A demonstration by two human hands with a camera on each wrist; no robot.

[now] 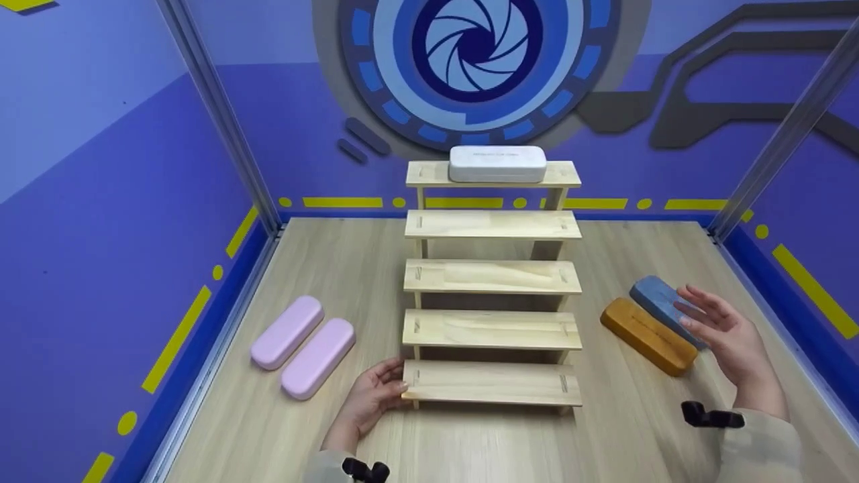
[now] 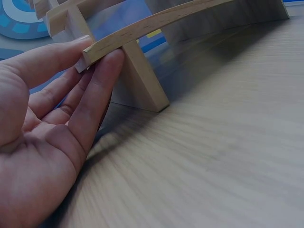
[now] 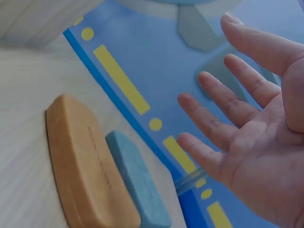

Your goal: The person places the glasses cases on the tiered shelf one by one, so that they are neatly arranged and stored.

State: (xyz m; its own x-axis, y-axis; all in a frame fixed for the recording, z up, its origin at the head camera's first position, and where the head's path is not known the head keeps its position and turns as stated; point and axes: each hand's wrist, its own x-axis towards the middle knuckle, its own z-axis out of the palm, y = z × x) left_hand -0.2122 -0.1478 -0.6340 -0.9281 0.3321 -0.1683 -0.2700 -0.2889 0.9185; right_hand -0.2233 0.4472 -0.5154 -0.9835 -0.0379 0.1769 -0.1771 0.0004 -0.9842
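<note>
A stepped wooden display rack (image 1: 493,382) stands in the middle of the table. My left hand (image 1: 370,397) pinches the left end of its lowest shelf. In the left wrist view the thumb lies on top of the shelf (image 2: 137,29) and fingers reach beneath it. On the top shelf sits a white glasses case (image 1: 498,165). My right hand (image 1: 731,339) hovers with spread fingers above a blue glasses case (image 1: 654,295), holding nothing. Beside that case lies an orange-brown one (image 1: 647,335); the right wrist view shows printed lettering on the orange-brown case (image 3: 85,161).
Two pink glasses cases (image 1: 287,332) lie side by side left of the rack. Blue and purple printed panels (image 1: 288,134) with metal corner posts (image 1: 225,121) enclose the wooden tabletop (image 1: 362,268) at the back and sides.
</note>
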